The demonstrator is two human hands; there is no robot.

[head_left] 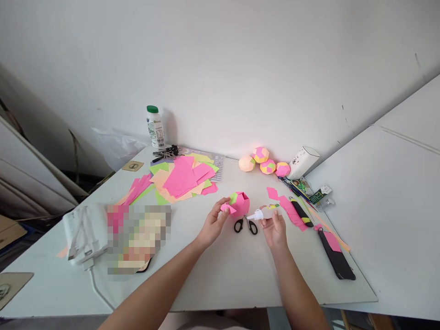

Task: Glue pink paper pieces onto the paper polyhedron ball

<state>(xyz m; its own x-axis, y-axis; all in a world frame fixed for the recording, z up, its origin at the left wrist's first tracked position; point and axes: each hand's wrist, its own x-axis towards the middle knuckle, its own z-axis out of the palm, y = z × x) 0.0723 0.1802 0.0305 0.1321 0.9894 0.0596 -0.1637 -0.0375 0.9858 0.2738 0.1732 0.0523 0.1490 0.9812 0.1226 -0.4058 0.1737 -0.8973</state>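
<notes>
My left hand point(213, 223) pinches a small pink paper piece point(228, 209) between thumb and fingers. Just behind that piece is a partly open pink and green paper ball point(241, 204); whether my fingers touch it is hard to tell. In my right hand point(275, 230) lies a white glue bottle point(266, 211), its nozzle pointing left toward the ball. Black-handled scissors point(245, 225) rest on the table between my hands, their blades partly hidden by the ball.
Colored paper sheets point(184, 178) are piled back left, near a white bottle point(156, 127). Several paper balls point(261, 154) stand by the wall. Right are a cutter point(301, 212) and a black case point(335, 256); left, a white charger point(84, 233) with a cable.
</notes>
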